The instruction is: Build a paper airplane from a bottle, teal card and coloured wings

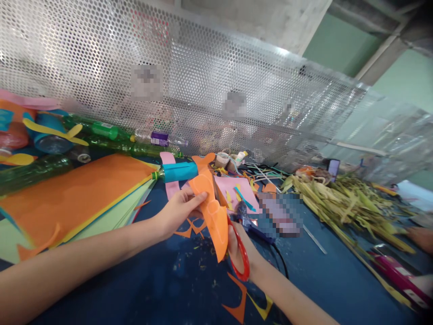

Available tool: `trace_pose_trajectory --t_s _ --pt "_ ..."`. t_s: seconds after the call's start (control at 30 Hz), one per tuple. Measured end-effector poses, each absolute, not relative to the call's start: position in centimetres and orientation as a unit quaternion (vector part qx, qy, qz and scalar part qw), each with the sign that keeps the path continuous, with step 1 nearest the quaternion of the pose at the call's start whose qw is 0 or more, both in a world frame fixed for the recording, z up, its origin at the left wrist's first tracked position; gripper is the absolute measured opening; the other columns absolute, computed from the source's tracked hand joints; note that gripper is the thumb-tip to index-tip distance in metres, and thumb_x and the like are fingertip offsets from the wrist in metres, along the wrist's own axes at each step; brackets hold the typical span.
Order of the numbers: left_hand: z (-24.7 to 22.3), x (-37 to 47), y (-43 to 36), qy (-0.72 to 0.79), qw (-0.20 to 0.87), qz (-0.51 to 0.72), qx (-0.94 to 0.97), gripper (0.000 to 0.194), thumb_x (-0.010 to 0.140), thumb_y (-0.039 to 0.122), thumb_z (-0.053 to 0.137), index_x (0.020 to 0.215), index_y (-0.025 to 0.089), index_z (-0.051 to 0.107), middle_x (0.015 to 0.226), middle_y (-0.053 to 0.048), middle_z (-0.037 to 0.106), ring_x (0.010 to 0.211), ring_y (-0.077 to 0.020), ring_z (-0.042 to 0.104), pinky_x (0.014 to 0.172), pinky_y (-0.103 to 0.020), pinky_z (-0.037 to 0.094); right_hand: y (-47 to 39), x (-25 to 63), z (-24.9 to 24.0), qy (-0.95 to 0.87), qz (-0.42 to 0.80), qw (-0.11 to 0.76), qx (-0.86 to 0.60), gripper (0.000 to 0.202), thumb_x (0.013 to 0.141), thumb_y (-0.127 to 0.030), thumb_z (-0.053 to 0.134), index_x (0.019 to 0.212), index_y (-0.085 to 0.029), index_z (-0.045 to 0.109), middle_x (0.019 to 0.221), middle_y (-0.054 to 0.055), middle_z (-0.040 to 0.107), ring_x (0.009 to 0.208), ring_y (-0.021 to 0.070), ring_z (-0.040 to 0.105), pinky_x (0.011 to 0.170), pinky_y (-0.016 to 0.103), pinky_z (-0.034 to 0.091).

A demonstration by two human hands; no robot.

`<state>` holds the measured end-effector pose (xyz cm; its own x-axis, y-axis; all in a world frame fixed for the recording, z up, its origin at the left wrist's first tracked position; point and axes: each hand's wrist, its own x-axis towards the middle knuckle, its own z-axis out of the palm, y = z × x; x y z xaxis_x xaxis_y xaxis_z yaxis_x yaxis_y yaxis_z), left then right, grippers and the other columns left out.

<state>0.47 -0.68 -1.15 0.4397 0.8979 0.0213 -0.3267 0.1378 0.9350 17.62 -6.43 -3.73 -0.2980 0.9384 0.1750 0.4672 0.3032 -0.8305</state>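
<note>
An orange paper piece with faint drawn outlines hangs tilted in the middle of the view. My left hand pinches its upper left part between thumb and fingers. Red-handled scissors are in my right hand, at the paper's lower right edge; the paper hides most of the blades. Just beyond the paper lies a bottle wrapped in blue paper, with a green cap and a pink strip by it. Orange scraps lie below my hands.
Stacked coloured sheets and green bottles are at the left. A glue gun with a black cable lies right of the scissors. Dried husks cover the right side. Behind the blue table stands a perforated metal screen.
</note>
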Motion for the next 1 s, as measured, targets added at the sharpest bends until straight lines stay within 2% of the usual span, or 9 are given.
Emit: trace_pose_trajectory --t_s 0.2,0.33,0.53,0.73,1.0 --pt "-1.12 0.41 -0.64 0.306 0.69 0.447 0.48 0.033 0.071 0.042 0.073 0.087 0.014 0.065 0.083 -0.006 0.07 0.072 -0.0158 0.067 0.066 -0.024 0.053 -6.44 17.27 -3.16 -0.721 0.331 0.361 -0.491 0.072 0.084 -0.072 0.018 0.09 -0.014 0.059 0.061 0.003 0.057 0.036 0.0112 0.048 0.035 0.023 0.037" --pt "-1.11 0.38 -0.59 0.311 0.686 0.446 0.484 0.035 0.071 0.043 0.072 0.088 0.014 0.064 0.085 -0.007 0.07 0.073 -0.0157 0.066 0.066 -0.024 0.053 -6.47 17.29 -3.5 -0.719 0.336 0.359 -0.491 0.072 0.083 -0.074 0.018 0.085 -0.014 0.058 0.048 -0.001 0.048 0.034 0.0118 0.047 0.033 0.022 0.036" --pt "-1.09 0.41 -0.63 0.31 0.687 0.441 0.487 0.035 0.071 0.043 0.072 0.089 0.013 0.064 0.085 -0.008 0.07 0.074 -0.0173 0.067 0.067 -0.026 0.053 -6.51 17.42 -3.94 -0.704 0.337 0.357 -0.513 0.064 0.085 -0.071 0.021 0.069 -0.017 0.051 0.044 -0.002 0.043 0.033 0.0108 0.045 0.033 0.021 0.035" --pt "-1.22 0.37 -0.48 0.303 0.689 0.441 0.489 0.033 0.072 0.043 0.072 0.088 0.015 0.065 0.085 -0.007 0.07 0.073 -0.0163 0.067 0.066 -0.025 0.053 -6.46 17.43 -3.53 -0.714 0.336 0.356 -0.5 0.065 0.087 -0.07 0.019 0.074 -0.016 0.054 0.045 -0.002 0.042 0.034 0.0096 0.041 0.033 0.021 0.031" --pt "-1.2 0.36 -0.48 0.299 0.696 0.443 0.48 0.033 0.072 0.042 0.072 0.088 0.015 0.065 0.085 -0.006 0.07 0.075 -0.0162 0.066 0.069 -0.026 0.053 -6.39 17.59 -3.21 -0.706 0.354 0.345 -0.508 0.067 0.084 -0.072 0.024 0.072 -0.015 0.057 0.045 -0.001 0.041 0.041 0.0112 0.041 0.037 0.022 0.033"
